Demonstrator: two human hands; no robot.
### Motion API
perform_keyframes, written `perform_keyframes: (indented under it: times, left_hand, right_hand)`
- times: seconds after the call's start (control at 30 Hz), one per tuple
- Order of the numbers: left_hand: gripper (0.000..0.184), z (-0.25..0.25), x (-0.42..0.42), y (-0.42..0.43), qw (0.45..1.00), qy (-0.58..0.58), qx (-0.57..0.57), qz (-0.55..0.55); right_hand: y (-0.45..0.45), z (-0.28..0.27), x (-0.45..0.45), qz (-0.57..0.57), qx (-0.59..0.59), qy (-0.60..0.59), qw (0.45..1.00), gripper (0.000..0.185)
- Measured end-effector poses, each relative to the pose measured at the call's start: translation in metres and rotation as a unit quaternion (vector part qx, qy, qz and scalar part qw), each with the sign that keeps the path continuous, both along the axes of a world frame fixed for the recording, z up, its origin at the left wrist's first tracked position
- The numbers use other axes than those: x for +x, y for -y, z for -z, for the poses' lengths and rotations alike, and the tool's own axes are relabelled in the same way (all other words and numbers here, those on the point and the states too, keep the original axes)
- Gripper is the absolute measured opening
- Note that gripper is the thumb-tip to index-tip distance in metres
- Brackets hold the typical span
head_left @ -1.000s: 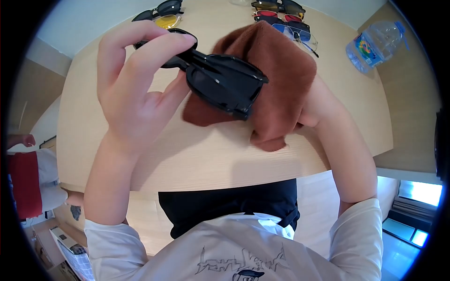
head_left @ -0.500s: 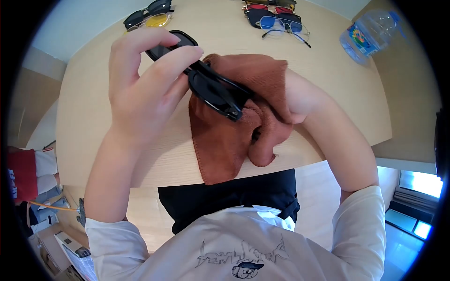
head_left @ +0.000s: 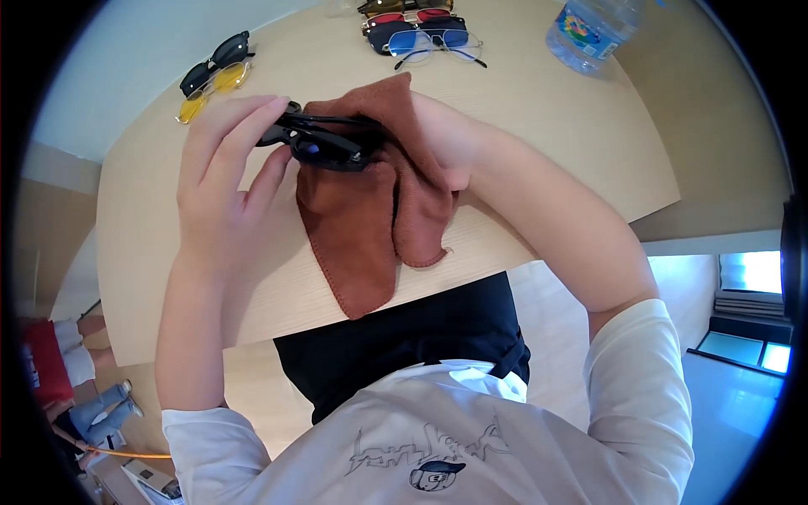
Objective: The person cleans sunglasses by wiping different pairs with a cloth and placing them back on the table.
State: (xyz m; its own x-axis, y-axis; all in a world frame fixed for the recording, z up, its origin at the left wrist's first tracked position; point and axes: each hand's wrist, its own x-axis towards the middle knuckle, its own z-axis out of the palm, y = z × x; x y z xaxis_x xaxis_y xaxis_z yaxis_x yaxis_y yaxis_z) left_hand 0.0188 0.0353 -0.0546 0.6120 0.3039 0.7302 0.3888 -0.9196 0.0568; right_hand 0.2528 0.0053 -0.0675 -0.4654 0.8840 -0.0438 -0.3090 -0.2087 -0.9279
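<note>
My left hand [head_left: 223,160] is closed on one end of a pair of black sunglasses [head_left: 332,151], thumb below and fingers above. The sunglasses are tilted over the table, their other end against a brown cleaning cloth [head_left: 349,227]. My right hand [head_left: 446,139] is closed in the cloth, which drapes over its fingers and hides them. Part of the cloth hangs down to the table's near edge.
On the wooden table [head_left: 539,118], black sunglasses [head_left: 215,63] and yellow-lensed glasses [head_left: 210,91] lie at the far left. Several more glasses, including a blue-lensed pair [head_left: 433,44], lie at the back. A clear plastic bottle [head_left: 589,38] stands at the far right.
The sunglasses have turned from a steep slant to nearly level, with the cloth still at their right end. My left fingers have shifted on them. The whole view has swung.
</note>
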Motion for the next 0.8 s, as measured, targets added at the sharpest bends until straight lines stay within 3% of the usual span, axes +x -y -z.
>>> perform_keyframes:
  times: [0.13, 0.2, 0.43, 0.5, 0.53, 0.6, 0.63, 0.7, 0.8]
  left_hand:
    - [0.053, 0.006, 0.002, 0.002, 1.000, 0.016, -0.014, -0.010]
    - [0.052, 0.005, 0.001, 0.002, 0.999, 0.020, -0.005, -0.028]
    - [0.045, 0.003, 0.000, 0.001, 0.996, 0.053, -0.035, -0.055]
    - [0.040, 0.003, 0.004, 0.002, 0.979, 0.119, -0.158, -0.043]
    - [0.040, 0.002, 0.004, 0.002, 0.979, 0.118, -0.160, -0.044]
    - [0.036, 0.000, 0.005, 0.006, 0.938, 0.154, -0.311, -0.001]
    - [0.036, 0.000, 0.005, 0.006, 0.937, 0.154, -0.313, -0.001]
    - [0.034, 0.001, 0.006, 0.008, 0.879, 0.191, -0.434, 0.052]
    - [0.033, 0.007, 0.007, 0.012, 0.860, 0.194, -0.469, 0.057]
  right_hand:
    - [-0.001, 0.008, 0.006, -0.012, 0.083, -0.015, 0.996, 0.038]
    - [0.005, 0.004, 0.001, 0.050, -0.034, -0.132, 0.989, 0.025]
    - [0.000, 0.000, 0.004, 0.048, -0.050, -0.204, 0.977, 0.036]
    - [-0.002, 0.003, 0.008, 0.014, 0.028, -0.192, 0.981, 0.036]
    - [-0.003, 0.005, 0.009, 0.014, 0.026, -0.192, 0.981, 0.036]
    - [-0.002, 0.009, 0.010, 0.017, 0.026, -0.154, 0.988, 0.034]
    - [0.000, 0.004, 0.010, 0.017, 0.024, -0.154, 0.988, 0.034]
    - [0.006, -0.009, 0.006, 0.010, 0.021, -0.073, 0.997, 0.030]
    - [0.007, 0.002, 0.003, 0.042, 0.100, -0.039, 0.993, 0.031]
